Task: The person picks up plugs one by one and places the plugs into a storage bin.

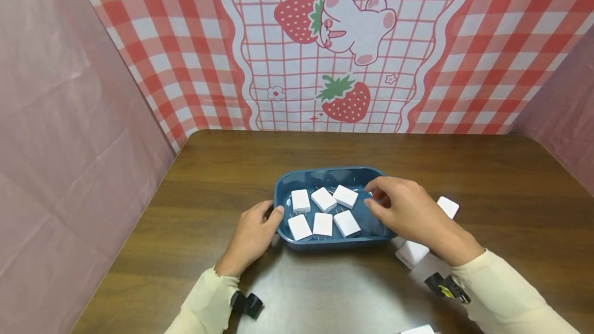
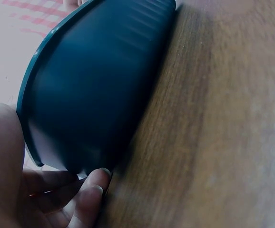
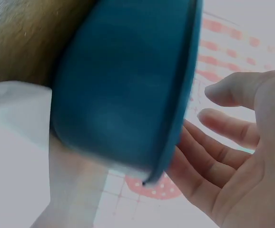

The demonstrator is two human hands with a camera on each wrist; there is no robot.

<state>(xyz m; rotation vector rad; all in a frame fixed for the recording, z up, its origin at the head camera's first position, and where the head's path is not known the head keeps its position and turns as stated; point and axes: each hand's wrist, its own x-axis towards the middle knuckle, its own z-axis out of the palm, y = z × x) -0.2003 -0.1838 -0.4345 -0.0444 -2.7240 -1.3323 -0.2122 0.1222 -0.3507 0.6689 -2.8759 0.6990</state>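
Note:
A blue rectangular tray (image 1: 325,245) stands on the table with several white plug-in chargers (image 1: 323,224) lying inside, metal prongs showing on some. At its left end my left hand (image 1: 252,233) holds the wall, thumb by the rim and fingers against the outside. The left wrist view shows those fingers (image 2: 87,199) low on the tray's outer wall. My right hand (image 1: 406,210) is over the tray's right end, fingers bent and thumb apart, with nothing between them. In the right wrist view, its thumb and index finger are separated beside the tray's rim (image 3: 187,95).
White chargers lie right of the tray: one (image 1: 448,206) beyond my right wrist and another (image 1: 413,253) partly under it. A further white charger (image 1: 419,330) is cut off at the front edge. A checked strawberry cloth (image 1: 287,66) hangs behind the wooden table (image 1: 223,159).

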